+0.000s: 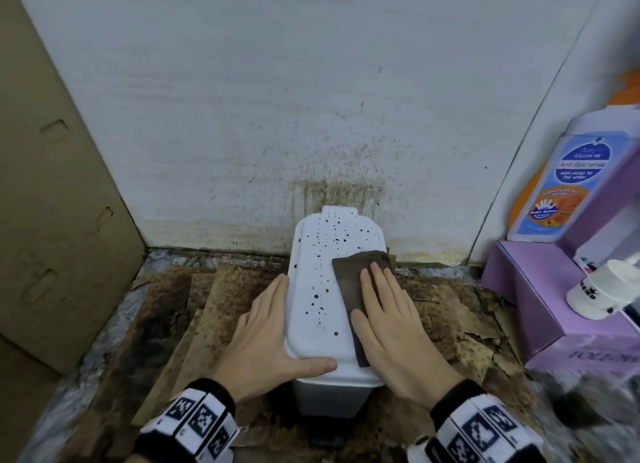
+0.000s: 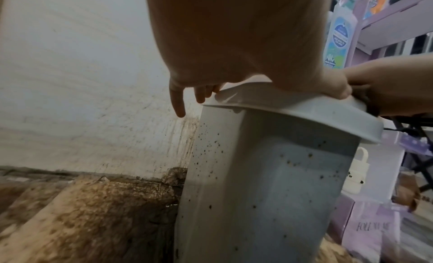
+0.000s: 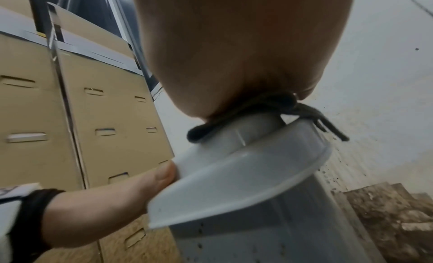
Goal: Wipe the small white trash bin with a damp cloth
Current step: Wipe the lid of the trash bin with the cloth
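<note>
White bin [image 1: 322, 289] on the stained floor [image 1: 166, 310] against the wall, lid speckled dark. Right hand [image 1: 391, 320] flat, fingers straight, pressing a dark cloth [image 1: 349, 282] onto the lid (right side). Left hand [image 1: 270, 338] open-fingered, steadying the lid's left edge.

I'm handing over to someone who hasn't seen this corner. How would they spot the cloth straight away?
Find the stained white wall; against its foot stands the small white bin, its lid speckled with dark spots. The cloth lies flat on the right part of that lid, pressed under the right hand. It is the only dark brown folded rectangle on the white lid.
</note>
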Demonstrator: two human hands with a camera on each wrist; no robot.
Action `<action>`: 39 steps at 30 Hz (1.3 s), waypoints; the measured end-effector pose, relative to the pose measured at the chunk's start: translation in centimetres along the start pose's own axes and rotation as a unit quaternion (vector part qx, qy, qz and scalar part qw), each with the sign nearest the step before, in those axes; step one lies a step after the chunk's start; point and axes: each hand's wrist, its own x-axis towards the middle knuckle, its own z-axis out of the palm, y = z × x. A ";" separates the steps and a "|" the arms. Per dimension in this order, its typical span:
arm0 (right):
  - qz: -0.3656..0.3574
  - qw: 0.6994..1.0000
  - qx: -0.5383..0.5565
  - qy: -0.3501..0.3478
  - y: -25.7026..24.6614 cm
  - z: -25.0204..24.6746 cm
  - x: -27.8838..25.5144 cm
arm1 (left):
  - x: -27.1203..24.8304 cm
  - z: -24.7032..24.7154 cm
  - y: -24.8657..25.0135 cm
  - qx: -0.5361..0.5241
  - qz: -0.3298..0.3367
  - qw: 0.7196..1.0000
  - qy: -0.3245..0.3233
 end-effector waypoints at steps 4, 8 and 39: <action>-0.010 0.999 -0.047 0.021 -1.1 0.9 -2.4 | 0.1 0.3 -0.3 -0.034 0.005 0.999 0.002; 0.015 0.993 -0.064 0.094 -1.2 1.4 -2.2 | 0.1 0.6 -0.7 -0.081 0.016 0.997 -0.008; -0.054 0.992 -0.073 -0.084 6.1 -3.0 17.9 | 0.9 0.9 -1.5 -0.123 0.051 0.991 0.005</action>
